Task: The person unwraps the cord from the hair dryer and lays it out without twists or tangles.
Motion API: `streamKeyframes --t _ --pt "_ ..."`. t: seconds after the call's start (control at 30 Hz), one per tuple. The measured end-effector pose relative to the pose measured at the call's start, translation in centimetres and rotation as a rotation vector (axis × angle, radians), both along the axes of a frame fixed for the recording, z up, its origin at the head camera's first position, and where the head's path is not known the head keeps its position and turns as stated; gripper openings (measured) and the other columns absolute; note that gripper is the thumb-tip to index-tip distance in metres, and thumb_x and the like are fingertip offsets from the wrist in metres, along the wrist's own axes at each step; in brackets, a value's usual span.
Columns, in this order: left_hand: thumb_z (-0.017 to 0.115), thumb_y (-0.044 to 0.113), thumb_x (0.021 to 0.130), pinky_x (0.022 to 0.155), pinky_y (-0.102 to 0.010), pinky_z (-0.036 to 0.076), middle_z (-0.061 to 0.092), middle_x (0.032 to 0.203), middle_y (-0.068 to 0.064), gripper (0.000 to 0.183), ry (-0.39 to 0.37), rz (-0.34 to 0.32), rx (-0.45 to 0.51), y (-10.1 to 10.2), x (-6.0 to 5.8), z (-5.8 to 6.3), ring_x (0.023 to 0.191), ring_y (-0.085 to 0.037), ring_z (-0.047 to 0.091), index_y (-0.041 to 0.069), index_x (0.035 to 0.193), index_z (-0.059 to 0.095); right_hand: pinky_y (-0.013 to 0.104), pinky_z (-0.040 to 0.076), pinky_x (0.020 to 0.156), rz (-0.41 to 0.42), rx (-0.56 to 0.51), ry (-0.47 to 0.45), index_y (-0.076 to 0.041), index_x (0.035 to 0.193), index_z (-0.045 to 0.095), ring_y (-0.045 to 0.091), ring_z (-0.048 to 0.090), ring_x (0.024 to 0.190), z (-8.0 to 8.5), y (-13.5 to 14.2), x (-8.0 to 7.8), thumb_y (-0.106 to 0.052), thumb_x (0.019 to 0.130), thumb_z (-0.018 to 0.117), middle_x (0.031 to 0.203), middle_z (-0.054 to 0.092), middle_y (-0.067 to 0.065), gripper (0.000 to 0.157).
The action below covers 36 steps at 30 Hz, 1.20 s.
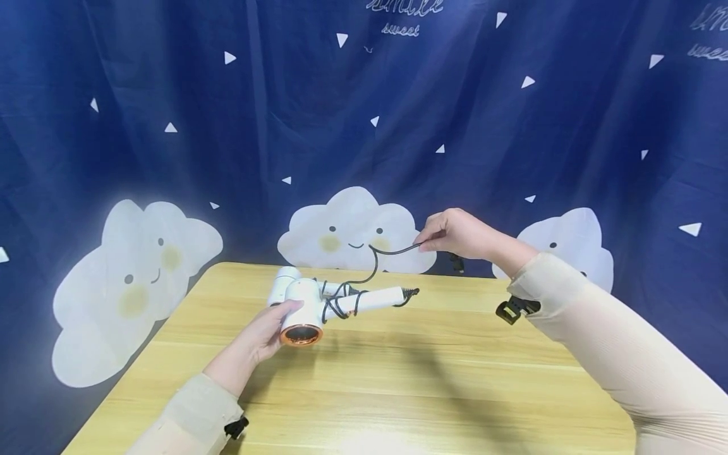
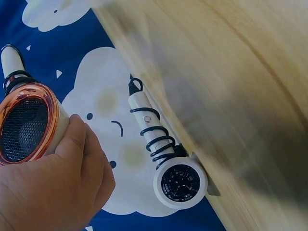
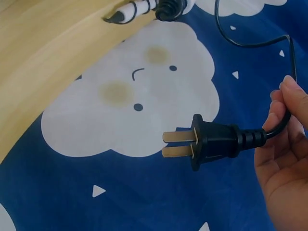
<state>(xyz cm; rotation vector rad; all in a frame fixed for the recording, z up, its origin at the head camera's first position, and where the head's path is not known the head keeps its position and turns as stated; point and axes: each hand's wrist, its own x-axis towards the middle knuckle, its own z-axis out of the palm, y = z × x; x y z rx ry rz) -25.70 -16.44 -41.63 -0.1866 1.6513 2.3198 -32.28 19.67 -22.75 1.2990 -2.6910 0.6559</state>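
Observation:
My left hand (image 1: 264, 332) grips the head of a white hair dryer (image 1: 304, 294), its thumb on top, with the copper-ringed mouth facing me. Black cord winds loosely around that dryer's handle, which points right. From there a length of cord (image 1: 398, 251) rises to my right hand (image 1: 461, 234), which pinches it between thumb and fingers above the table's far edge. In the right wrist view, a black two-pin plug (image 3: 219, 142) hangs free just past those fingers. Behind the held dryer lies a second white hair dryer (image 1: 282, 284), cord coiled around its handle in the left wrist view.
The wooden table (image 1: 398, 373) spreads beneath both hands. A dark blue curtain (image 1: 318, 95) with smiling clouds and white triangles hangs right behind its far edge. Black straps with buckles (image 1: 516, 308) sit at the wrists.

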Motion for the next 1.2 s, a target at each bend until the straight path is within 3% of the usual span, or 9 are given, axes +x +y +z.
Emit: streamKeyframes --t 0.4,0.83,0.9,0.97,1.03,1.1,1.13,1.2 --pt "0.059 0.026 0.087 0.083 -0.032 0.051 0.056 0.106 -0.012 0.064 0.006 -0.007 -0.013 0.0 0.3 -0.1 0.091 -0.02 0.062 -0.006 0.131 0.025 0.025 0.05 0.059 -0.031 -0.025 0.039 -0.014 0.091 0.075 0.008 0.058 0.07 -1.9 -0.5 -1.8 -0.012 0.077 0.073 0.079 0.065 -0.007 0.014" --pt "0.06 0.024 0.086 0.082 -0.032 0.052 0.056 0.106 -0.013 0.063 -0.003 0.001 -0.013 -0.1 0.5 0.0 0.09 -0.021 0.063 -0.007 0.13 0.026 0.027 0.049 0.056 -0.074 -0.036 0.01 -0.012 0.09 0.075 0.008 0.058 0.07 -4.5 -0.8 -2.9 -0.011 0.078 0.072 0.079 0.066 -0.008 0.013" --pt "0.059 0.024 0.086 0.082 -0.032 0.052 0.056 0.104 -0.012 0.062 0.003 -0.002 -0.009 0.0 0.5 0.0 0.09 -0.02 0.063 -0.007 0.129 0.027 0.031 0.05 0.064 -0.076 -0.035 0.009 -0.013 0.09 0.075 0.008 0.059 0.071 -4.8 -0.8 -3.0 -0.011 0.078 0.072 0.08 0.066 -0.008 0.013" --pt "0.059 0.024 0.086 0.081 -0.032 0.052 0.057 0.104 -0.012 0.062 0.008 0.0 -0.005 0.0 0.5 -0.1 0.089 -0.021 0.063 -0.007 0.129 0.027 0.041 0.046 0.085 -0.084 -0.028 0.017 -0.014 0.09 0.075 0.008 0.059 0.072 -5.0 -0.7 -3.2 -0.012 0.078 0.073 0.08 0.067 -0.008 0.012" --pt "0.06 0.024 0.086 0.081 -0.032 0.052 0.056 0.104 -0.012 0.063 0.009 -0.001 -0.006 0.0 0.4 -0.1 0.09 -0.021 0.063 -0.007 0.129 0.026 0.053 0.029 0.101 -0.1 -0.015 0.021 -0.016 0.09 0.075 0.008 0.06 0.074 -5.2 -0.7 -3.3 -0.014 0.078 0.073 0.081 0.067 -0.01 0.012" --pt "0.06 0.025 0.086 0.082 -0.032 0.052 0.056 0.106 -0.013 0.064 0.011 -0.001 -0.007 0.0 0.4 0.0 0.09 -0.021 0.063 -0.007 0.13 0.026 0.06 0.011 0.106 -0.119 -0.002 0.026 -0.018 0.089 0.075 0.007 0.06 0.075 -5.4 -0.6 -3.5 -0.016 0.078 0.073 0.081 0.067 -0.011 0.012" --pt "0.06 0.025 0.086 0.082 -0.032 0.052 0.055 0.106 -0.013 0.065 0.011 0.001 -0.008 0.0 0.4 0.0 0.091 -0.021 0.062 -0.007 0.13 0.025 0.058 0.014 0.106 -0.125 0.002 0.02 -0.018 0.089 0.075 0.007 0.06 0.075 -5.5 -0.6 -3.5 -0.016 0.078 0.073 0.081 0.067 -0.011 0.012" --pt "0.061 0.025 0.086 0.083 -0.032 0.051 0.055 0.107 -0.014 0.065 0.008 0.003 -0.011 0.0 0.3 0.0 0.091 -0.021 0.062 -0.006 0.13 0.025 0.05 0.032 0.102 -0.132 -0.002 0.007 -0.018 0.089 0.075 0.007 0.06 0.075 -5.8 -0.5 -3.7 -0.016 0.078 0.072 0.081 0.066 -0.01 0.011"
